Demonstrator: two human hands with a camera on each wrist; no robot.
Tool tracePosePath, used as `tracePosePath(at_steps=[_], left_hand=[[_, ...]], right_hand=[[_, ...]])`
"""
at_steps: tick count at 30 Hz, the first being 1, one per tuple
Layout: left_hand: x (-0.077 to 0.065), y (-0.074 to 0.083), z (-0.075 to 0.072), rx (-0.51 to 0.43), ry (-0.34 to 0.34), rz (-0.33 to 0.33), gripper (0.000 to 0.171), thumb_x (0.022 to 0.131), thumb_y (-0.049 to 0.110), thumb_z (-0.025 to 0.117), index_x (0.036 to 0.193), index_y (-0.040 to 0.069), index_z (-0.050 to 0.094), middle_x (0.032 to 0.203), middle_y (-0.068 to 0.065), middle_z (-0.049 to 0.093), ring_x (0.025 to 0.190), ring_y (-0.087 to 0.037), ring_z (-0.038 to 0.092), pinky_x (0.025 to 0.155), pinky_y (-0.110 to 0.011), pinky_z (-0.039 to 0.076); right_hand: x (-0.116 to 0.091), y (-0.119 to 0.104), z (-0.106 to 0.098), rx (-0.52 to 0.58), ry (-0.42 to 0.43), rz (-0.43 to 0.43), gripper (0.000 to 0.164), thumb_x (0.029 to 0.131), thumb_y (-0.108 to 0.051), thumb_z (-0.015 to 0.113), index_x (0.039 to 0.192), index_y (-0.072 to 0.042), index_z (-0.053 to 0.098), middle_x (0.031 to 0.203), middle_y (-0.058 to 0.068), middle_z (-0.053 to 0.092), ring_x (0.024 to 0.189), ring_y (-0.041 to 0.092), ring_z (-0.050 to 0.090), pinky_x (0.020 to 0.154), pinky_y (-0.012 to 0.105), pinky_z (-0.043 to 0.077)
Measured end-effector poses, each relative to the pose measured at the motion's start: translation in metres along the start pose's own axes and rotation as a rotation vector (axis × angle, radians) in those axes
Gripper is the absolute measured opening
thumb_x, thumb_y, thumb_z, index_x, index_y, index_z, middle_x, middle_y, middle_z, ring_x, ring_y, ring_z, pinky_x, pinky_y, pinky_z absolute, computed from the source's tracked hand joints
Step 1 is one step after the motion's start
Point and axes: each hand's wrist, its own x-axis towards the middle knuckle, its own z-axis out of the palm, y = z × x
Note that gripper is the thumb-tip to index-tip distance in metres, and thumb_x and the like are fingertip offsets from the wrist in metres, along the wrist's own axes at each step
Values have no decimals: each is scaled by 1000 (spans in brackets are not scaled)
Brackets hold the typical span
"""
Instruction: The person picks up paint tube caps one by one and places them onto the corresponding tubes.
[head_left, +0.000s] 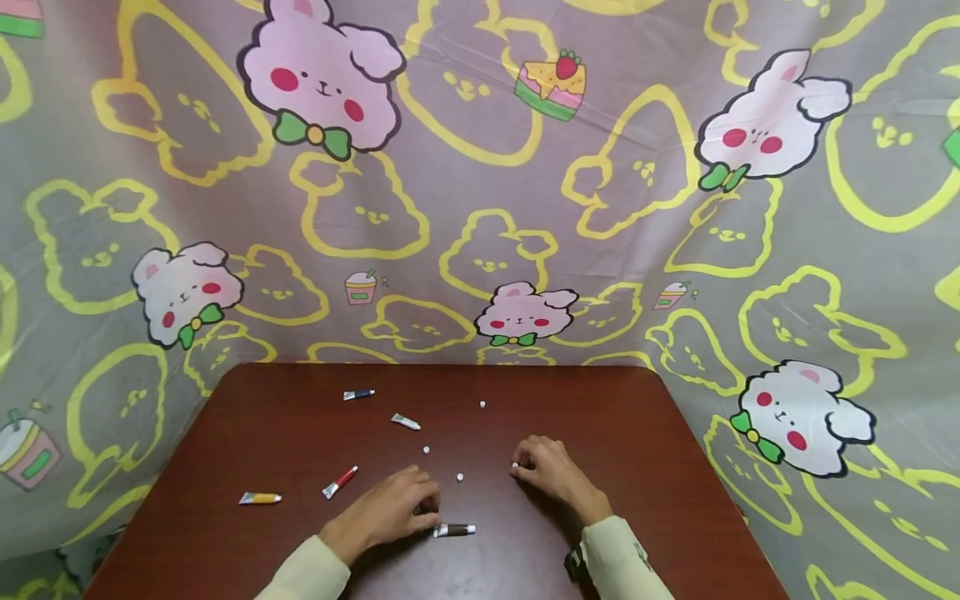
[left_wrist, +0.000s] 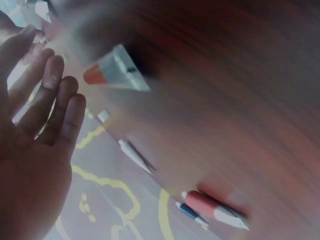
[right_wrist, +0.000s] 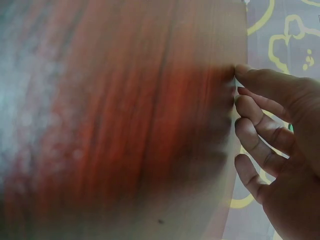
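My right hand (head_left: 551, 471) pinches a small white cap (head_left: 514, 467) between thumb and fingertips, low over the table; the right wrist view hides the cap. My left hand (head_left: 393, 508) hangs near the table with loosely bent fingers and nothing visible between them. The left thumb is right at the foil tail of a small brown paint tube (head_left: 456, 530), which lies with its other end to the right. In the left wrist view, a foil tube with an orange-brown end (left_wrist: 115, 70) lies beside the left fingers (left_wrist: 75, 115).
Left of the hands lie a red tube (head_left: 341, 482) and a yellow tube (head_left: 262, 498). Farther back are a white tube (head_left: 406, 422) and a dark blue tube (head_left: 360, 394). Loose white caps (head_left: 460, 477) dot the brown table (head_left: 600, 400). Patterned cloth (head_left: 465, 167) hangs behind and beside it.
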Motion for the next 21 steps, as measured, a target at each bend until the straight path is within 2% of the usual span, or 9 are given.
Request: tracePosePath(at_steps=[4, 10, 15, 21], left_hand=[[-13, -7, -11, 13, -23, -29, 23, 89, 34, 90, 92, 19, 73, 87, 10, 66, 84, -4, 54, 76, -25, 51], [-28, -16, -23, 50, -33, -70, 25, 88, 35, 91, 95, 18, 73, 90, 8, 68, 86, -7, 57, 78, -28, 53], [-35, -18, -23, 59, -13, -79, 28, 85, 34, 92, 94, 17, 72, 89, 6, 68, 85, -9, 58, 78, -28, 53], [-35, -17, -15, 67, 1, -115, 35, 81, 36, 95, 95, 15, 70, 86, 6, 66, 82, -9, 56, 75, -29, 50]], right_hand=[[0, -9, 8, 14, 16, -1, 17, 88, -21, 88, 88, -18, 71, 82, -8, 65, 82, 9, 60, 77, 35, 41], [3, -21, 7, 32, 17, 9, 16, 89, -21, 88, 88, -19, 72, 82, -9, 65, 82, 10, 61, 77, 36, 42], [4, -19, 2, 31, 11, -11, 15, 89, -19, 87, 89, -19, 72, 83, -8, 65, 82, 10, 61, 76, 35, 40], [5, -5, -7, -5, 34, -80, 16, 89, -16, 86, 89, -18, 71, 83, -8, 65, 78, 10, 60, 72, 32, 43]])
